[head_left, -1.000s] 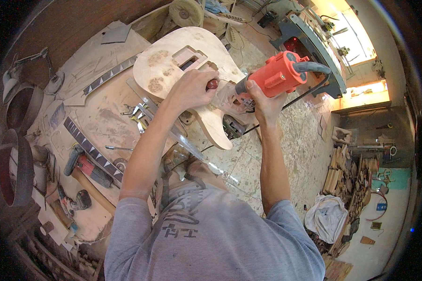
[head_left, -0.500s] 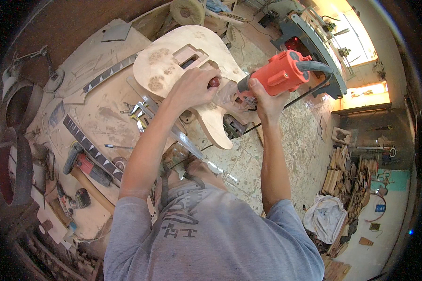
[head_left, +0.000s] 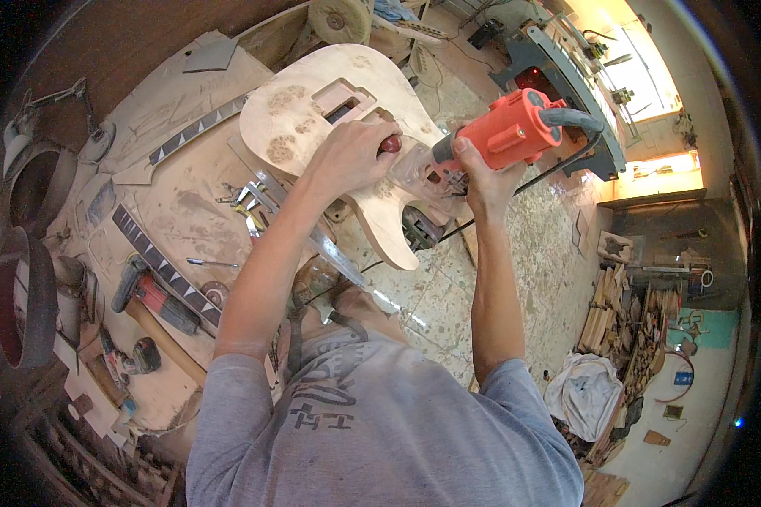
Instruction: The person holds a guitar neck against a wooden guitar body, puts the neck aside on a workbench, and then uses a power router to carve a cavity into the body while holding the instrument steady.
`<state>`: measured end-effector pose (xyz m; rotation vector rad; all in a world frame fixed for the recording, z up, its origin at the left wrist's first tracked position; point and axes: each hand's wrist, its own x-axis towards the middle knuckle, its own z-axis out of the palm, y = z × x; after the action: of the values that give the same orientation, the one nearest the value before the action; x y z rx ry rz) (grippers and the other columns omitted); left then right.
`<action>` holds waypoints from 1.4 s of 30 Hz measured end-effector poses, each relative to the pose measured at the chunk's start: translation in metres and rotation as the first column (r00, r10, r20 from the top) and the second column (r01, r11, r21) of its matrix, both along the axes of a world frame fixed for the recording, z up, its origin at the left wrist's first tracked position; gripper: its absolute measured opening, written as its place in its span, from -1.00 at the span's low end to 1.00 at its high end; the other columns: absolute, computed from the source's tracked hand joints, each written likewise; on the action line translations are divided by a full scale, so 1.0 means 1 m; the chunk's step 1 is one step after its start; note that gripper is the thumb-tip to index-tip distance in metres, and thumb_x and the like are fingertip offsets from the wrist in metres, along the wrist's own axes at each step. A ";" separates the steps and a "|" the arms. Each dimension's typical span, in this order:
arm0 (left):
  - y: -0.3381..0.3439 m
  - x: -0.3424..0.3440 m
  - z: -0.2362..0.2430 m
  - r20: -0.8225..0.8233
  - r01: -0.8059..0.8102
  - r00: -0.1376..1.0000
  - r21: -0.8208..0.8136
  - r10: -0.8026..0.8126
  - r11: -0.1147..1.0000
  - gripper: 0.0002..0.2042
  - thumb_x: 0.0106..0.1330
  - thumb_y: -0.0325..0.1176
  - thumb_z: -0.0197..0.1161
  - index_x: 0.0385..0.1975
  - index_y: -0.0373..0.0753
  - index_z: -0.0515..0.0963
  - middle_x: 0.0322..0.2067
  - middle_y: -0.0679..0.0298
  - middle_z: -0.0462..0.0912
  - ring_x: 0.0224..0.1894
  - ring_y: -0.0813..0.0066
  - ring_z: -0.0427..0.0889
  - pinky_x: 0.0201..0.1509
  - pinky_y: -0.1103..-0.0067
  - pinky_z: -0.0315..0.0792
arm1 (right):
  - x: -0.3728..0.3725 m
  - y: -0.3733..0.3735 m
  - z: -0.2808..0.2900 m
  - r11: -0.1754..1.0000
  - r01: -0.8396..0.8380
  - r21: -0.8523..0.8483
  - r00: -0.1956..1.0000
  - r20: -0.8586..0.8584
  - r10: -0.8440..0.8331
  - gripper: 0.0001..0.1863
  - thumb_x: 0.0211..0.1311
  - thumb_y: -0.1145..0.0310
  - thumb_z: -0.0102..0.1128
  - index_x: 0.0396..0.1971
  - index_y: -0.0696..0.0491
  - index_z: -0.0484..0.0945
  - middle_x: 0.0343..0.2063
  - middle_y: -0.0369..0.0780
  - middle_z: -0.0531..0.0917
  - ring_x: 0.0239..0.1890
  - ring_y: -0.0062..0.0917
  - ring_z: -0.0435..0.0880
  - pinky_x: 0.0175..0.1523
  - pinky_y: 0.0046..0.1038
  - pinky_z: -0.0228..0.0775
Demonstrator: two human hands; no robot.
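A pale wooden electric guitar body (head_left: 375,69) with cut pockets and dark burl-like figure lies at the bench edge. An orange-red trim router (head_left: 503,131) stands over its neck end, tilted in view, on a see-through base plate (head_left: 413,169). My right hand (head_left: 485,184) is wrapped round the router's lower housing, thumb along its side. My left hand (head_left: 351,154) is closed on the dark red round knob (head_left: 390,144) of the base, resting over the body. The router's bit is hidden.
On the dusty bench (head_left: 190,203) lie a steel rule (head_left: 334,253), a caliper-like tool (head_left: 251,205), inlaid fretboards (head_left: 161,266), and a red-black power tool (head_left: 156,300). The router's black cord (head_left: 558,171) runs off its top. Wood offcuts (head_left: 621,308) are stacked at right.
The router and its knob have shifted very slightly to the right over the guitar body, both hands moving with them. The guitar body has stayed put.
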<state>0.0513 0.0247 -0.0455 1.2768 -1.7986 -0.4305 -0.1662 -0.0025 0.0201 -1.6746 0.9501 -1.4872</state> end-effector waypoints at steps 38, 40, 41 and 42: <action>0.003 -0.005 0.004 0.093 -0.081 0.992 -0.025 0.083 0.996 -0.61 0.33 -0.23 0.37 0.14 -0.16 0.69 -0.30 -0.03 0.78 -0.23 -0.07 0.78 -0.12 0.17 0.61 | -0.012 -0.009 0.003 0.997 -0.010 0.072 0.998 -0.055 0.014 -0.20 0.10 0.40 0.66 0.32 0.15 0.41 -0.03 -0.18 0.71 -0.01 -0.46 0.75 0.11 -0.35 0.65; 0.003 -0.006 0.006 0.128 -0.077 0.989 0.009 0.075 0.997 -0.60 0.33 -0.23 0.37 0.15 -0.15 0.68 -0.29 -0.02 0.79 -0.23 -0.06 0.78 -0.11 0.18 0.61 | -0.016 -0.010 0.001 0.998 0.003 0.068 0.998 -0.070 0.002 -0.19 0.10 0.41 0.65 0.33 0.15 0.40 -0.02 -0.17 0.70 -0.01 -0.46 0.75 0.11 -0.35 0.65; 0.002 -0.006 0.006 0.146 -0.075 0.987 0.026 0.071 0.997 -0.60 0.32 -0.23 0.37 0.16 -0.15 0.68 -0.28 -0.02 0.79 -0.23 -0.06 0.78 -0.11 0.18 0.62 | -0.019 -0.012 -0.002 0.999 0.011 0.052 0.996 -0.089 -0.007 -0.19 0.10 0.42 0.65 0.33 0.15 0.40 -0.02 -0.17 0.70 -0.01 -0.46 0.75 0.12 -0.35 0.64; 0.002 -0.005 0.004 0.146 -0.070 0.987 0.013 0.067 0.997 -0.59 0.33 -0.23 0.37 0.16 -0.14 0.68 -0.27 -0.01 0.79 -0.22 -0.05 0.78 -0.10 0.18 0.62 | -0.019 -0.013 -0.003 0.999 0.015 0.036 0.994 -0.105 -0.011 -0.19 0.10 0.42 0.65 0.33 0.15 0.39 -0.02 -0.17 0.71 -0.01 -0.45 0.75 0.12 -0.35 0.64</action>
<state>0.0460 0.0263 -0.0418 1.4100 -1.8686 -0.3227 -0.1853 -0.0151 0.0173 -1.7370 1.0407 -1.3929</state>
